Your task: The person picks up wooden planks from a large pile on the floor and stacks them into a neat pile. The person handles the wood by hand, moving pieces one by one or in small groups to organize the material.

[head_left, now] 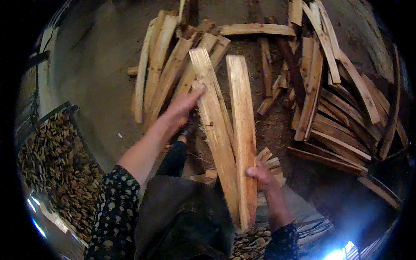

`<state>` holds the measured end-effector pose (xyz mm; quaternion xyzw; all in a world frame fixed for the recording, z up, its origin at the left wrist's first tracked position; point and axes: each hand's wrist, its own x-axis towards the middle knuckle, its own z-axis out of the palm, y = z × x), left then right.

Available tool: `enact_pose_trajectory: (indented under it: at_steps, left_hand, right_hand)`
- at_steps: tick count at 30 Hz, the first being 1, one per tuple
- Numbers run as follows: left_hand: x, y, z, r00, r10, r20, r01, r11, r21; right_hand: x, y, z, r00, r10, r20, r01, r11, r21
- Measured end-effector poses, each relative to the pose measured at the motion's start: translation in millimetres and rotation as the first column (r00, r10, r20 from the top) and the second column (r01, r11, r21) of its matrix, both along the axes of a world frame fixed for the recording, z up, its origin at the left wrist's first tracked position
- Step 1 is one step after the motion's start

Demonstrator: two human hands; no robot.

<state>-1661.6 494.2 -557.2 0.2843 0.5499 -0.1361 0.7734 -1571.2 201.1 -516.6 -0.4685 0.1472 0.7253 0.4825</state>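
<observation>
Two long, rough-sawn pieces of pale wood stretch away from my lap, apart at the far ends and together near me. My left hand (185, 106) is closed on the far part of the left wooden plank (216, 130), its thumb on the upper face. My right hand (264, 177) grips the right wooden plank (243, 108) lower down, thumb over its edge and the other fingers hidden beneath. Along the left plank's right side runs a narrow strip of wood; whether it is a separate piece I cannot tell.
Loose planks (162, 56) lie on the dirt floor (104, 56) ahead and to the left. A larger heap of boards (342, 117) spreads along the right. On the left a wide container holds many small wood pieces (60, 156). Short wood offcuts (265, 155) sit near my right hand.
</observation>
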Motion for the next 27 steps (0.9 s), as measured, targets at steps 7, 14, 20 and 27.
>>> enact_pose_trajectory:
  at_steps: [7, 14, 20, 27]
  left_hand:
    - [-101.6, -104.7, 29.6, 0.992, 0.045, -0.119, -0.071, 0.971, -0.227]
    - [-147.1, -158.0, 55.4, 0.983, 0.132, -0.129, -0.179, 0.847, -0.500]
    - [-148.6, -174.0, 17.5, 0.986, 0.019, -0.165, -0.101, 0.860, -0.500]
    - [-138.0, -151.5, 67.1, 0.980, 0.160, -0.121, -0.199, 0.850, -0.488]
  right_hand:
    - [-109.1, -25.3, 21.0, 0.943, -0.242, -0.228, 0.157, 0.929, -0.335]
    - [-142.1, -31.3, -7.0, 0.879, -0.443, -0.176, 0.297, 0.797, -0.526]
    - [-157.7, -20.1, -15.2, 0.895, -0.439, 0.081, 0.432, 0.806, -0.404]
    - [-147.4, 7.4, 37.6, 0.949, -0.230, 0.217, 0.303, 0.859, -0.412]
